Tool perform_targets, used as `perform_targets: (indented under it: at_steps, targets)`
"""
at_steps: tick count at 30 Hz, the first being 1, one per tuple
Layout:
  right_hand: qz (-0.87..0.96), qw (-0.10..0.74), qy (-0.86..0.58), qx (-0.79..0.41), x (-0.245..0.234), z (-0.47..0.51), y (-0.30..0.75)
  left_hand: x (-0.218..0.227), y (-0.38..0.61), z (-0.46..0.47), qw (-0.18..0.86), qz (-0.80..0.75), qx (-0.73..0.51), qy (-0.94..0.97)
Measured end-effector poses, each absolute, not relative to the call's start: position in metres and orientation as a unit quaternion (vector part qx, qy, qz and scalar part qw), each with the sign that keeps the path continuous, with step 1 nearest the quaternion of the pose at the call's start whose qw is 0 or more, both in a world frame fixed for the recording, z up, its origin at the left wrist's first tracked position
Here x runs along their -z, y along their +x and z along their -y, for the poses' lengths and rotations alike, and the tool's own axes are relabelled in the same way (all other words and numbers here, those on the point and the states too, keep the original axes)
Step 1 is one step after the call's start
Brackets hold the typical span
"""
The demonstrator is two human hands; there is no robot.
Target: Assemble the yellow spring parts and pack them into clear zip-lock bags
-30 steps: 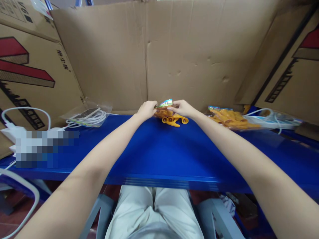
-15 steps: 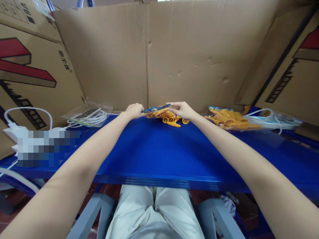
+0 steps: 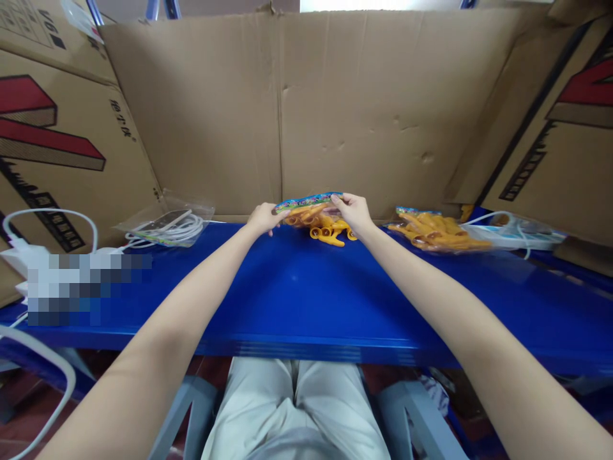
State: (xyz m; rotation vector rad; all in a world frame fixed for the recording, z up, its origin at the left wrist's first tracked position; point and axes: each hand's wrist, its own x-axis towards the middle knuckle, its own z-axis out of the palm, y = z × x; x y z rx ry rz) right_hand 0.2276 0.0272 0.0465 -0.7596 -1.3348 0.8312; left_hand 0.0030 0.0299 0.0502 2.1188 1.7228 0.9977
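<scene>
Between my hands hangs a clear plastic bag (image 3: 306, 203) with a colourful blue-and-green header strip; orange plastic pieces show inside it. My left hand (image 3: 264, 218) pinches the left end of the header. At the other end, my right hand (image 3: 353, 211) grips the strip between thumb and fingers. Several loose orange plastic pieces (image 3: 330, 239), curved with round open ends, lie on the blue table (image 3: 297, 294) just below and in front of the bag. What they are exactly I cannot tell.
To the right lies another bag of orange pieces (image 3: 433, 231), beside a pale blue-white package (image 3: 522, 237) with a white cable. On the left are a bagged white cable (image 3: 179, 229) and white plugs (image 3: 29, 260). A cardboard wall (image 3: 359, 108) closes off the back.
My hands have raised the bag's header slightly and tilted it, so its printed face shows more. The right hand's thumb now lies over the strip. The view has shifted a little.
</scene>
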Motion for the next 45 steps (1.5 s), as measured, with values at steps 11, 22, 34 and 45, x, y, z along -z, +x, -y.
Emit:
perform_targets:
  at_steps: [11,22,34,45]
  targets:
    - [0.556,0.689,-0.347,-0.309,-0.059,-0.039,0.221,-0.060,0.023,-0.024,0.345,-0.527,-0.477,0.613]
    - [0.538,0.691,-0.360,-0.322,-0.074,-0.049,0.219,-0.067,0.026,-0.018,0.395,-0.479,-0.484,0.617]
    - [0.630,0.698,-0.274,-0.202,-0.128,-0.054,0.219,-0.101,0.022,-0.032,0.259,-0.431,-0.563,0.657]
    - [0.666,0.702,-0.228,-0.109,-0.147,0.007,0.215,-0.112,0.021,-0.027,0.121,-0.365,-0.607,0.696]
